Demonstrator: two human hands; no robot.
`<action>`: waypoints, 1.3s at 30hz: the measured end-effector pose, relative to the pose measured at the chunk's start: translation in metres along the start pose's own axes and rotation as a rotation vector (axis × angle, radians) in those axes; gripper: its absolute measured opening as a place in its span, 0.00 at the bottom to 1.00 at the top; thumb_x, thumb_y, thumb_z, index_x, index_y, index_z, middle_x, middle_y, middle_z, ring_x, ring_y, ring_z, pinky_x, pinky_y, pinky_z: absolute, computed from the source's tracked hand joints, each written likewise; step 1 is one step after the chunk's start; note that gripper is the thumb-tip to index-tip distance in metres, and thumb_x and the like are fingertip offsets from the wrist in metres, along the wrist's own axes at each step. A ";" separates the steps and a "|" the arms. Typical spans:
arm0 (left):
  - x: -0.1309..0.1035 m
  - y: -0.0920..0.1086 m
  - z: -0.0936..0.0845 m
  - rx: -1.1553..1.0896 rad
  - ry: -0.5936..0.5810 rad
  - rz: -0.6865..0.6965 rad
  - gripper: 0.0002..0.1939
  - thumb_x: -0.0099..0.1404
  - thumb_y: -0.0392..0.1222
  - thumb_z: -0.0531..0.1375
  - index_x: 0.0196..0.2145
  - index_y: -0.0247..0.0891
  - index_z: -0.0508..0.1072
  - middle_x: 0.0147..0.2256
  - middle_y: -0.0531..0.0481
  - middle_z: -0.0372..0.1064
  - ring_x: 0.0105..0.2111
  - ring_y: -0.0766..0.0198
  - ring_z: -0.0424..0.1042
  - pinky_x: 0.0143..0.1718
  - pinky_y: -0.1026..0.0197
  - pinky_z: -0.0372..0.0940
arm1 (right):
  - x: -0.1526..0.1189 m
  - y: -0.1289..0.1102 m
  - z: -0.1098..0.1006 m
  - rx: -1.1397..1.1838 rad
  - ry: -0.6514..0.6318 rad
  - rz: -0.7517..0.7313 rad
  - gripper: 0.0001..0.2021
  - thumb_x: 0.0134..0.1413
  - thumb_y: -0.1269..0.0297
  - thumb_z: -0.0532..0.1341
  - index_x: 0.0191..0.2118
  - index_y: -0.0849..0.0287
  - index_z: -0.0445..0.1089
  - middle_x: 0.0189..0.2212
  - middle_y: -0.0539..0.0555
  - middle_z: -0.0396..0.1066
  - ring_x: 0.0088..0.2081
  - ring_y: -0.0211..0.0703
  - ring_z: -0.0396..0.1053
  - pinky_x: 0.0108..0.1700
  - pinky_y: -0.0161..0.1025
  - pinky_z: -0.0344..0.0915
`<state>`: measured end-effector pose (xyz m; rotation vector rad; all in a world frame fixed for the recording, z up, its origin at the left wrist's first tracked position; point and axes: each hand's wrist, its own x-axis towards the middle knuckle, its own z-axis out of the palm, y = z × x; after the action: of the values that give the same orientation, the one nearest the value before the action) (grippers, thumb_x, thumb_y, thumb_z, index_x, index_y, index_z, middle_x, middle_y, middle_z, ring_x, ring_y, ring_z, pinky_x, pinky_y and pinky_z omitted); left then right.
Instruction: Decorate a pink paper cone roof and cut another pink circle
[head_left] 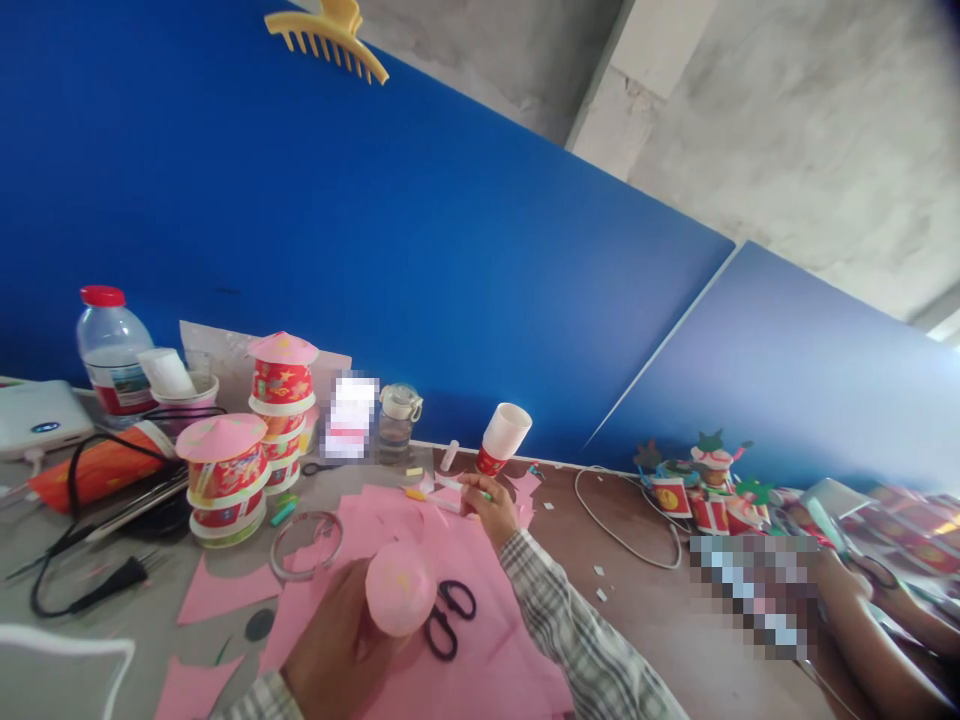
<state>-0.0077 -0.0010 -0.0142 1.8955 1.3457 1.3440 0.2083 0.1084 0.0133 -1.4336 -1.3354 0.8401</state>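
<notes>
My left hand [334, 640] wraps around a pink, rounded piece [401, 588] that resembles a paper cup seen end-on, with faint yellow marks. Farther forward, my right hand [491, 510] is closed on a slim white-and-green stick; its exact kind is too small to make out. Pink paper sheets [487, 640] lie under both hands. Black-handled scissors [450, 618] rest on the paper beside the pink piece, their blades hidden. Just beyond my right hand stands a white and red paper cup [506, 438], with a small white tube [450, 456] to its left.
Stacked red cups with pink cone tops [223, 475], a tape roll [306, 545], a plug [112, 585] and a bottle [116, 350] stand or lie left. A phone [350, 418] and glass jar [397, 425] are behind. Right: a cable [630, 545], cup crafts [712, 490], another person's arms [862, 620].
</notes>
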 end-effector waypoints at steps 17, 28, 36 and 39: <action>0.001 0.002 -0.005 -0.001 -0.047 0.023 0.28 0.39 0.41 0.65 0.40 0.49 0.65 0.36 0.50 0.70 0.38 0.51 0.67 0.36 0.52 0.68 | 0.035 0.007 0.045 0.043 -0.146 0.280 0.12 0.57 0.64 0.56 0.46 0.61 0.63 0.44 0.53 0.66 0.41 0.44 0.68 0.42 0.44 0.67; -0.002 -0.005 -0.001 0.022 -0.035 0.028 0.29 0.37 0.35 0.65 0.39 0.50 0.65 0.34 0.53 0.69 0.35 0.54 0.68 0.34 0.55 0.69 | 0.027 0.009 0.036 0.028 -0.222 0.224 0.11 0.57 0.63 0.56 0.45 0.61 0.63 0.43 0.53 0.66 0.40 0.44 0.68 0.42 0.44 0.67; 0.000 -0.003 -0.002 0.038 -0.033 0.043 0.29 0.37 0.37 0.66 0.40 0.49 0.65 0.34 0.53 0.70 0.35 0.55 0.68 0.33 0.56 0.69 | 0.025 0.005 0.033 0.003 -0.254 0.130 0.12 0.57 0.63 0.56 0.45 0.61 0.64 0.44 0.53 0.66 0.41 0.45 0.68 0.42 0.44 0.67; 0.000 -0.002 -0.002 0.045 -0.035 0.041 0.28 0.38 0.39 0.66 0.40 0.49 0.64 0.34 0.53 0.70 0.35 0.55 0.68 0.33 0.56 0.69 | 0.026 0.008 0.034 -0.003 -0.289 0.106 0.11 0.57 0.64 0.56 0.45 0.61 0.63 0.44 0.53 0.66 0.40 0.44 0.68 0.41 0.44 0.67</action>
<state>-0.0110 -0.0002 -0.0150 1.9769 1.3379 1.3045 0.1835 0.1404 -0.0009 -1.4341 -1.4835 1.1492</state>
